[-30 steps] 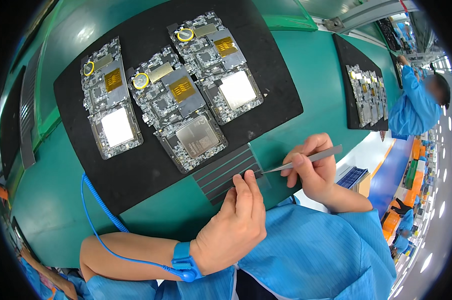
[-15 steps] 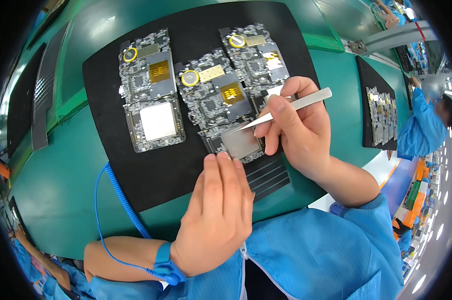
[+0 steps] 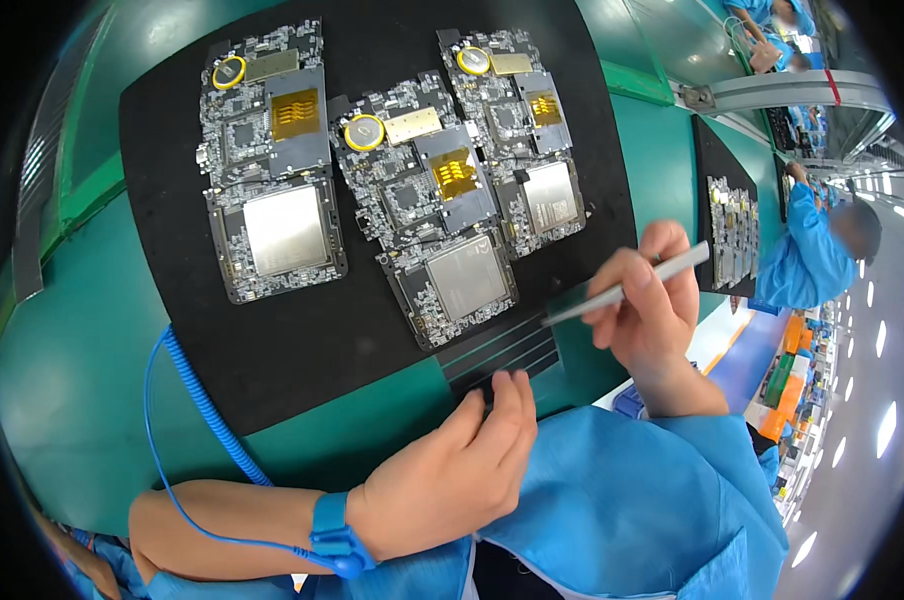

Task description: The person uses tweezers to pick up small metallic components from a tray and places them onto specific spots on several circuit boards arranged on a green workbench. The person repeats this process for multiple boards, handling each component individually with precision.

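Note:
My right hand [image 3: 652,310] grips silver tweezers [image 3: 627,284], whose slightly blurred tips point left above a sheet of black strips [image 3: 502,355]. Below that sheet is my left hand [image 3: 452,480], palm turned inward, its thumb and fingers loosely bent and apart, with nothing visible between them. Beyond both hands, the middle circuit board [image 3: 410,200] lies on a black mat [image 3: 372,340], with a grey metal shield [image 3: 469,278] at its near end. Two similar boards flank it, a left board [image 3: 237,150] and a right board [image 3: 505,120], each with a yellow-rimmed coin cell and amber tape.
A blue coiled cord [image 3: 207,400] runs to the strap [image 3: 330,525] on my left wrist. The green table [image 3: 82,350] surrounds the mat. At the right, another black mat carries several boards [image 3: 734,232]; a co-worker in blue [image 3: 807,255] is beyond it.
Both hands have come off the middle board's shield; the tweezers have moved right and nearer, and the left hand has turned and drawn back. The view has shifted slightly.

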The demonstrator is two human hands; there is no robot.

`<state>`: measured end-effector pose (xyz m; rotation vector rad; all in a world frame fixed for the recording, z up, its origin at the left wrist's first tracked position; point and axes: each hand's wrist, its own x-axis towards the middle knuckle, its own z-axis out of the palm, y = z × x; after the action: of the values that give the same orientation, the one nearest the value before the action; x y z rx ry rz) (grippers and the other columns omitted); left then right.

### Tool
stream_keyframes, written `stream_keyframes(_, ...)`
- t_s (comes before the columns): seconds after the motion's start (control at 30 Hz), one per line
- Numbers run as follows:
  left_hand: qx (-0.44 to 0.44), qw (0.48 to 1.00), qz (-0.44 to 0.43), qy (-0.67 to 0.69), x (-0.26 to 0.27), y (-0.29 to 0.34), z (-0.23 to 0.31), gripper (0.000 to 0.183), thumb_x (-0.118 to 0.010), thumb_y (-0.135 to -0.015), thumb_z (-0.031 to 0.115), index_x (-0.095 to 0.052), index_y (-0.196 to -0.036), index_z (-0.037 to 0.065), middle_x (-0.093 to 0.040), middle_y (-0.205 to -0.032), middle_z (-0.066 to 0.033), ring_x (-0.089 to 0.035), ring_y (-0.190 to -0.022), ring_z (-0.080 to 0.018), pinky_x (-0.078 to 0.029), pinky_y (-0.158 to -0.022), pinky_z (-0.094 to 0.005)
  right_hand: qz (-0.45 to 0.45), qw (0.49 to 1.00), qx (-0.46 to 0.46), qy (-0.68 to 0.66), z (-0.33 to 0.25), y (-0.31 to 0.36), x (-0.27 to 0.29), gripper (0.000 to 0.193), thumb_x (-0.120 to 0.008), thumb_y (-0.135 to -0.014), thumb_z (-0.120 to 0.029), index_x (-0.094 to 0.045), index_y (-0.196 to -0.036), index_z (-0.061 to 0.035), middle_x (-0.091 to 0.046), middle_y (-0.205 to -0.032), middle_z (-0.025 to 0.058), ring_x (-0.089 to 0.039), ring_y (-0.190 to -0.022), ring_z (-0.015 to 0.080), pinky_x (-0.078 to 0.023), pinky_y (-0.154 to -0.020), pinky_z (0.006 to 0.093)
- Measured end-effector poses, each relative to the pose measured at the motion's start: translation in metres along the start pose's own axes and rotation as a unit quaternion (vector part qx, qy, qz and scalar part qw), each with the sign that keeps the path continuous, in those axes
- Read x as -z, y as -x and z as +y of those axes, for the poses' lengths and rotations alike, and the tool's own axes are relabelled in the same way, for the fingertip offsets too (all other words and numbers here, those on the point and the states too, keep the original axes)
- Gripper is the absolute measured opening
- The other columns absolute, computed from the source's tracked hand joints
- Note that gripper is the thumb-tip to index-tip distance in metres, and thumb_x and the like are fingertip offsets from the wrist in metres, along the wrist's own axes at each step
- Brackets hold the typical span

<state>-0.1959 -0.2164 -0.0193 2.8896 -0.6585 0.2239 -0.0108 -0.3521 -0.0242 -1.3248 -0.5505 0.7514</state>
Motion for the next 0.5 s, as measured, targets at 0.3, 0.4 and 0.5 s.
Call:
stream_keyframes(0.3,-0.015,0.994,-0.003,0.111,-0.018,-0.006,-0.004,0.046,-0.057,-0.082,0.028,-0.058,-0.113,-0.007,-0.051,-0.127,-0.0174,-0.047,-0.109,-0.0231,-0.04,-0.084,-0.0282,-0.004,0.993,0.018,0.115,0.015,0.055,0.035,0.02,-0.052,-0.093,-0.008,-0.033,-0.101,-0.0057,-0.061,-0.074,0.015,-0.055,-0.052,0.0088,-0.045,-0.05,0.0193)
stream_keyframes(0.4,-0.016,0.994,-0.017,0.103,-0.015,-0.01,-0.004,0.047,-0.059,-0.081,0.029,-0.059,-0.111,-0.007,-0.05,-0.128,-0.0174,-0.046,-0.108,-0.0223,-0.04,-0.081,-0.0274,-0.004,0.992,0.032,0.125,0.017,0.056,0.035,0.02,-0.051,-0.093,-0.007,-0.033,-0.101,-0.0052,-0.061,-0.073,0.0147,-0.055,-0.051,0.0084,-0.045,-0.05,0.0192)
stream_keyframes(0.5,-0.016,0.996,-0.015,0.09,-0.015,-0.011,-0.003,0.048,-0.06,-0.08,0.03,-0.059,-0.111,-0.007,-0.05,-0.128,-0.0172,-0.046,-0.107,-0.0219,-0.04,-0.08,-0.0272,-0.014,0.99,0.042,0.131,0.017,0.056,0.039,0.019,-0.051,-0.093,-0.007,-0.033,-0.101,-0.005,-0.061,-0.074,0.0145,-0.054,-0.051,0.0079,-0.044,-0.049,0.0189)
